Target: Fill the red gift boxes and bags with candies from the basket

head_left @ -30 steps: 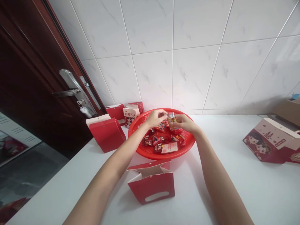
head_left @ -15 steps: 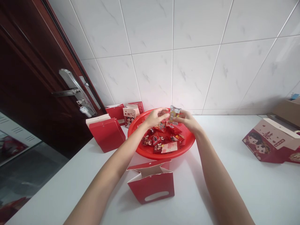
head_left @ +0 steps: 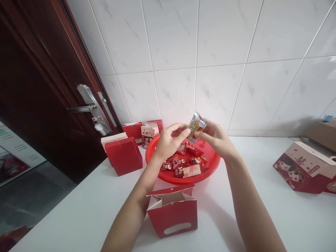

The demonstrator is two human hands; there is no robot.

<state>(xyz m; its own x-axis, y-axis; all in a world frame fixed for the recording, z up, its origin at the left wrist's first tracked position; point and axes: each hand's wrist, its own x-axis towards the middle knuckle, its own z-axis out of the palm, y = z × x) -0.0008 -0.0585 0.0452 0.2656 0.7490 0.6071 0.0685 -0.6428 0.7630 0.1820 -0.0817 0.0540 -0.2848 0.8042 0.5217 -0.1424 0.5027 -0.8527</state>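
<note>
Above the red basket (head_left: pixel 183 181), my right hand (head_left: pixel 216 138) is closed on small wrapped packets (head_left: pixel 195 126) in silver and yellow. The thumb and fingers of my left hand (head_left: pixel 172 140) grip the left side of the same packets. Red-wrapped sweets (head_left: pixel 177 161) and a pink and red packet (head_left: pixel 191 170) lie in the basket below. Nearer to me, between my forearms, a red paper box (head_left: pixel 174 215) stands with its top open; its inside is mostly hidden.
Red boxes (head_left: pixel 124 157) stand left of the basket, with a small printed box (head_left: pixel 149 133) behind. Printed boxes (head_left: pixel 301 168) lie at the right, near a brown carton (head_left: pixel 321 133). A tiled wall and a dark door (head_left: pixel 47 70) bound the white table (head_left: pixel 86 210).
My left hand has moved right and now touches the packets. The packets have been raised and tilted, with more of them showing. The view has shifted slightly.
</note>
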